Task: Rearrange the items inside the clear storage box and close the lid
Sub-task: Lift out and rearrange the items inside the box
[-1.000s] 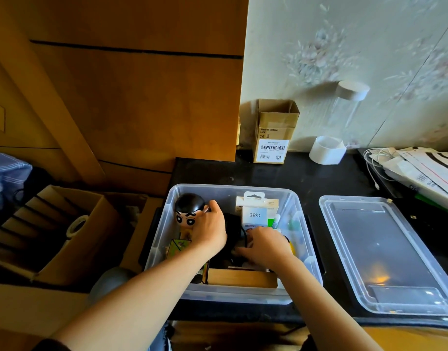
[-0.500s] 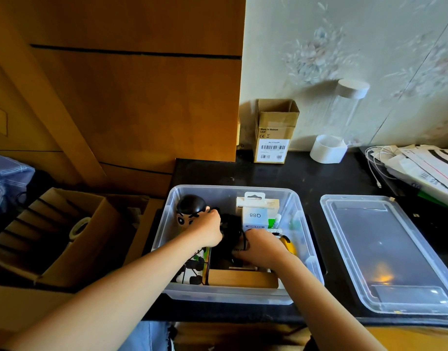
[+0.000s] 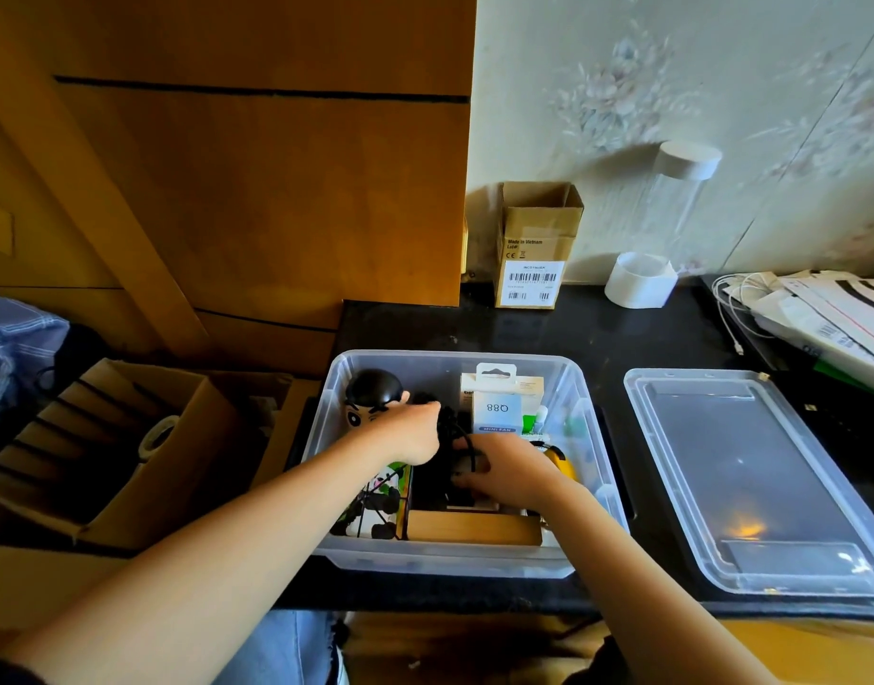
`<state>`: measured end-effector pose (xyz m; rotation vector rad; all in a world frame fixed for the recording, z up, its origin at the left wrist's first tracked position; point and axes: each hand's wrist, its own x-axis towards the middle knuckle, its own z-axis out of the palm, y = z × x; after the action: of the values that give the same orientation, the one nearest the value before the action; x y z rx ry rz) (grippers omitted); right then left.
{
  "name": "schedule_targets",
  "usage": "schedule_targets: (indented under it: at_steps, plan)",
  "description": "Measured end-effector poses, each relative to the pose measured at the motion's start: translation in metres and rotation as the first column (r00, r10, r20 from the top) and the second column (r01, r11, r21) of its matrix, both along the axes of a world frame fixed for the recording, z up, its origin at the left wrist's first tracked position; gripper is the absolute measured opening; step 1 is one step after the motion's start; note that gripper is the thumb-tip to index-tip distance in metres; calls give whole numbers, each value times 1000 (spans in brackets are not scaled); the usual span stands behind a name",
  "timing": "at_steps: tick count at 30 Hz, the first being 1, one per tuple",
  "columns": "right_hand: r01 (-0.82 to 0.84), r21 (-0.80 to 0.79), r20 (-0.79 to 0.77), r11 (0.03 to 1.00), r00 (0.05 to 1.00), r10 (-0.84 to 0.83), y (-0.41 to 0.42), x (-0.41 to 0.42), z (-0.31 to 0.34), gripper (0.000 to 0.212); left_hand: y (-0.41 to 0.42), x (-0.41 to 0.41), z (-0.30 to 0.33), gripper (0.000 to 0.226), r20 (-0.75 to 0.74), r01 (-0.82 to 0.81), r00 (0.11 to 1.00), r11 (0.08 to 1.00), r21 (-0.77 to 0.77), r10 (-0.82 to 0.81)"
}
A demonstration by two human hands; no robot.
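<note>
From the head camera, the clear box (image 3: 581, 388) sits open on the black counter (image 3: 623, 338). Its lid (image 3: 751, 482) lies flat just beside it on the right. Both hands reach inside. The left hand (image 3: 415, 435) is curled into a fist around the top of a black cord (image 3: 447, 420), next to a cartoon figure (image 3: 373, 398). The right hand (image 3: 511, 472) has its fingers bent around the same cord lower down, in front of a white fan package (image 3: 497, 410) and beside a yellow item (image 3: 566, 462).
</note>
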<state>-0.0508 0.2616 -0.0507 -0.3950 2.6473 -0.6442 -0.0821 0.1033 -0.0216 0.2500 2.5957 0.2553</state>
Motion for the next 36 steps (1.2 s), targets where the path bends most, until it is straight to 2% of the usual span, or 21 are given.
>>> schedule_targets:
  at_steps: [5,8,14,19,25,27,29,32,36]
  plan:
    - [-15,-16,16,1000,1000,15,-2,4,5,47,-7,7,-1,54,-95,-83,991,992,92,91]
    - [-3,-24,29,1000,1000,4,-2,5,7,46,-8,10,1,54,-119,-113,985,989,92,124]
    - [97,-37,26,995,995,-96,-3,3,6,38,-4,10,0,57,-138,-87,985,991,97,100]
    - [111,14,-11,994,994,-111,-2,2,5,27,1,8,-1,56,-112,-42,993,997,69,50]
    - [116,17,-52,993,992,-115,6,1,12,23,6,11,-1,64,-188,-62,980,998,16,64]
    - [150,65,-115,987,983,-142,11,1,14,14,9,15,3,68,-260,-59,965,995,-82,36]
    - [195,168,-174,966,971,-165,17,0,17,20,14,16,6,65,-347,-56,938,985,-162,-3]
    - [220,311,-208,925,965,-160,24,1,20,24,20,15,5,51,-265,-3,963,984,-177,-45]
    - [96,463,-168,881,986,-19,19,2,16,23,23,10,-1,44,-219,40,972,976,-216,-89]
